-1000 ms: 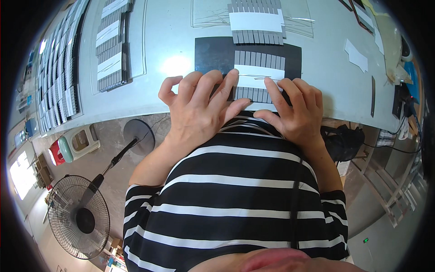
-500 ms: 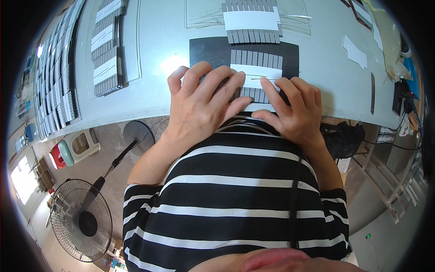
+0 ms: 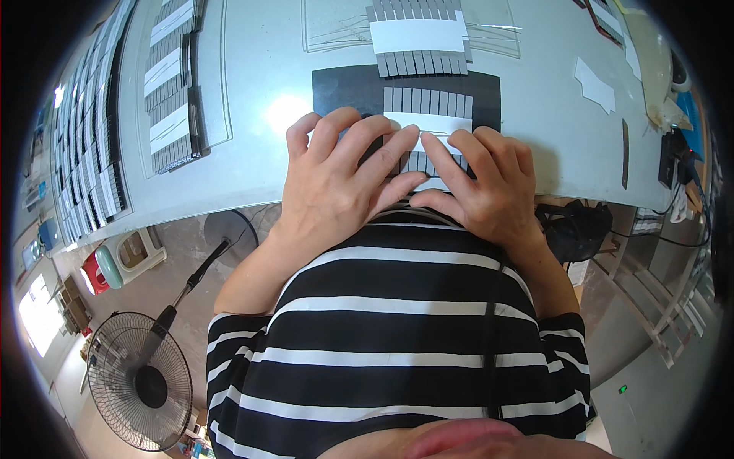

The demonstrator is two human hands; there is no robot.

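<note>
A comb-like piece of grey strips crossed by a white band lies on a black mat at the table's near edge. On its left side rests my left hand, palm down, fingers apart and bent. My right hand is on the right side, its index fingertip close to the left one over the white band. A thin dark line, perhaps a wire, shows on the band beside that fingertip. Both thumbs point inward near the lower strips. The fingers cover part of the piece, and neither hand grips anything I can see.
Beyond the mat lies a similar striped piece, with thin wires beside it. Stacks of such pieces stand at the left. At the right are a white paper scrap and a narrow dark strip. A fan stands lower left.
My right hand has shifted left, bringing its index fingertip and thumb nearer my left hand. The left hand stays on the piece. The whole view has moved slightly.
</note>
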